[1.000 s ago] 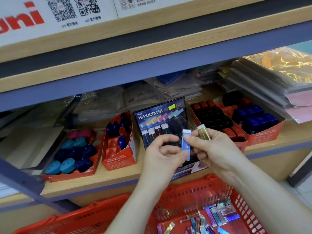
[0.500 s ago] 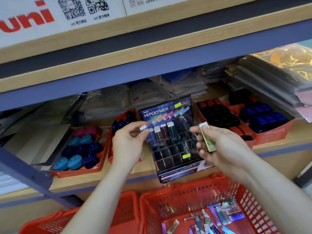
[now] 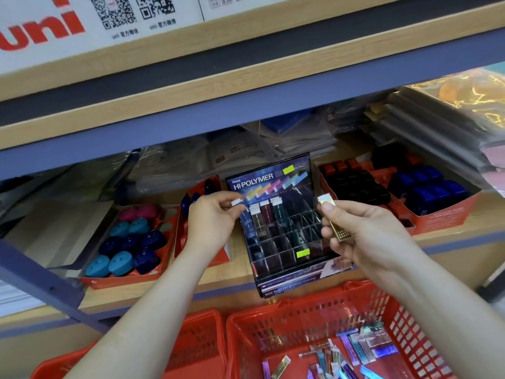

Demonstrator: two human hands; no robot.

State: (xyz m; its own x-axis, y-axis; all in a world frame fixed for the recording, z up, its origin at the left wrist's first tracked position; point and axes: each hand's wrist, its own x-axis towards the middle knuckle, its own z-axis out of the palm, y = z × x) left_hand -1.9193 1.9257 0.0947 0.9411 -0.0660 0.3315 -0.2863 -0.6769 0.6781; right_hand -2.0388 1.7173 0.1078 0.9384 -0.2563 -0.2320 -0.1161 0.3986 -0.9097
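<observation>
A dark Hi-Polymer display stand (image 3: 273,176) with a clear grid of slots sits on the wooden shelf. My left hand (image 3: 211,222) pinches a slim blue eraser (image 3: 240,207) by its white tip at the stand's top-left slot, beside three upright erasers (image 3: 266,217). My right hand (image 3: 363,231) holds a slim gold eraser (image 3: 337,228), tilted, in front of the stand's right side. Most lower slots look empty.
A red basket (image 3: 404,324) below the shelf holds several loose slim erasers (image 3: 352,354); a second red basket (image 3: 202,340) is beside it. Red trays of blue, teal and pink items (image 3: 128,242) and dark blue blocks (image 3: 426,187) flank the stand. The shelf above (image 3: 246,99) hangs low.
My left hand carried the blue eraser from between my hands up and left to the stand's top-left slot. My right hand kept the gold eraser and tilted it, moving slightly right.
</observation>
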